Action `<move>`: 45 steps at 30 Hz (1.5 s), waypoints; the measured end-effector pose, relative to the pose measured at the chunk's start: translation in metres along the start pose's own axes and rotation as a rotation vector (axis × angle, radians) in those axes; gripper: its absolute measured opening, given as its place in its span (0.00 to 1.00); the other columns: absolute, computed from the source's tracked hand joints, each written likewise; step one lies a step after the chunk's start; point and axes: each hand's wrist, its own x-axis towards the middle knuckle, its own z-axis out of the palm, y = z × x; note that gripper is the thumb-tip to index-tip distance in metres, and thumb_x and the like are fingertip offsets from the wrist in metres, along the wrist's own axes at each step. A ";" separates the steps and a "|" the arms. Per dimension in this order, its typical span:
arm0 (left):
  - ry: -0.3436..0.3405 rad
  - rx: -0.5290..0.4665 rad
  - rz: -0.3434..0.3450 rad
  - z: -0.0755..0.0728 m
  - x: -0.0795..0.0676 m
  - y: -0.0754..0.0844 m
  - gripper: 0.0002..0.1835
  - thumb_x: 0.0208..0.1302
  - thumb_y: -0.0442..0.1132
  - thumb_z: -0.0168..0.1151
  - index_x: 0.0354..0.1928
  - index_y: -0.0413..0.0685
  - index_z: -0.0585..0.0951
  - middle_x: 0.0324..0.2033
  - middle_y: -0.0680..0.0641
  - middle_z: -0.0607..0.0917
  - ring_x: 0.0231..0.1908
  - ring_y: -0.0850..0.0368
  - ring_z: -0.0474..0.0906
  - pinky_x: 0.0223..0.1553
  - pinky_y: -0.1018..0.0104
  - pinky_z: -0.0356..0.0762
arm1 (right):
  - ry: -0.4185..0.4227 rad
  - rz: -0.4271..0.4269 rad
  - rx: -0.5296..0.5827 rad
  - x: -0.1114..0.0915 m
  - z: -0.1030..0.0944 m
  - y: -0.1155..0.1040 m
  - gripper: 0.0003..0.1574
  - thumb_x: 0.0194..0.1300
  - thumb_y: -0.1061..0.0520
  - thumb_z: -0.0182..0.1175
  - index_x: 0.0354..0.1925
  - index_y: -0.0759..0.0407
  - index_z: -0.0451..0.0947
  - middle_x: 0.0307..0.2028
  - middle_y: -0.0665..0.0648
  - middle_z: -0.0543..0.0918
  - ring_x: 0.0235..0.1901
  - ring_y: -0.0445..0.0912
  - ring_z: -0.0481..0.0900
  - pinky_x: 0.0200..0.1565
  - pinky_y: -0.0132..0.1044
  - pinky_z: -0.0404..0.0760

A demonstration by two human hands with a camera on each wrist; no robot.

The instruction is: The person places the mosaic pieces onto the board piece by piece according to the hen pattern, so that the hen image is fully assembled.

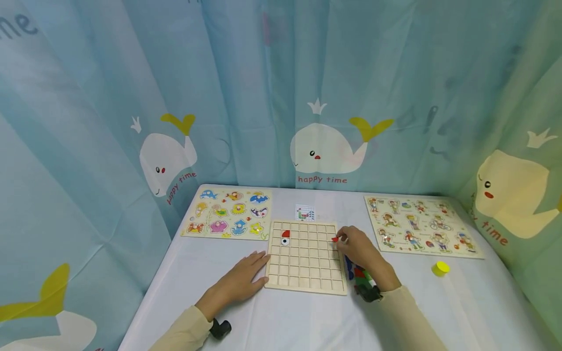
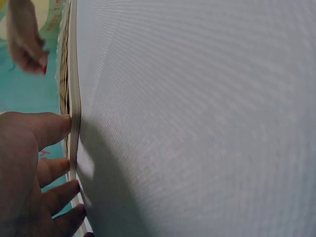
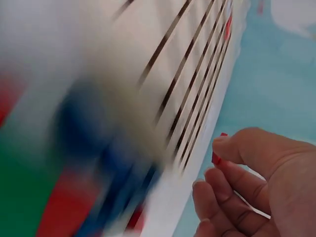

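Observation:
A wooden grid board lies on the white table. My left hand rests at its left side, and in the left wrist view the thumb and straight fingers touch the board's edge. Over the board's right edge, my right hand pinches a small red piece between thumb and finger; the right wrist view shows the red piece at the fingertips. Two pieces sit in the upper left cells: a red curved piece and, below it, a white tile with a black eye dot.
Blue, red and green pieces lie right of the board, partly hidden by my right arm. A small pattern card lies behind the board. A sea animal puzzle stands back left, a figure puzzle back right, near a yellow cylinder.

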 end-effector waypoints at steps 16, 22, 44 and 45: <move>-0.005 0.016 0.017 -0.002 0.001 -0.001 0.35 0.79 0.53 0.57 0.81 0.50 0.64 0.80 0.44 0.65 0.80 0.41 0.58 0.80 0.42 0.60 | -0.073 -0.178 -0.051 0.057 0.075 -0.102 0.10 0.67 0.58 0.74 0.43 0.61 0.85 0.39 0.55 0.81 0.37 0.48 0.80 0.44 0.47 0.85; 0.000 0.019 0.040 -0.003 0.001 -0.001 0.34 0.79 0.51 0.58 0.81 0.48 0.65 0.80 0.43 0.66 0.80 0.41 0.59 0.79 0.42 0.61 | -0.075 -0.201 -0.131 0.059 0.085 -0.115 0.10 0.66 0.55 0.75 0.42 0.58 0.86 0.40 0.55 0.83 0.40 0.50 0.82 0.51 0.55 0.83; 0.007 0.009 0.034 -0.003 0.000 0.000 0.34 0.79 0.51 0.58 0.81 0.48 0.65 0.80 0.43 0.66 0.80 0.40 0.59 0.79 0.41 0.61 | -0.109 -0.188 -0.129 0.063 0.093 -0.115 0.07 0.68 0.58 0.73 0.44 0.56 0.86 0.36 0.52 0.81 0.36 0.46 0.77 0.43 0.46 0.73; 0.007 0.011 0.035 -0.003 0.000 -0.001 0.34 0.79 0.51 0.58 0.81 0.48 0.65 0.80 0.43 0.66 0.80 0.40 0.59 0.79 0.41 0.61 | -0.106 -0.189 -0.128 0.063 0.094 -0.115 0.07 0.68 0.58 0.73 0.43 0.56 0.86 0.36 0.52 0.81 0.36 0.46 0.77 0.42 0.45 0.72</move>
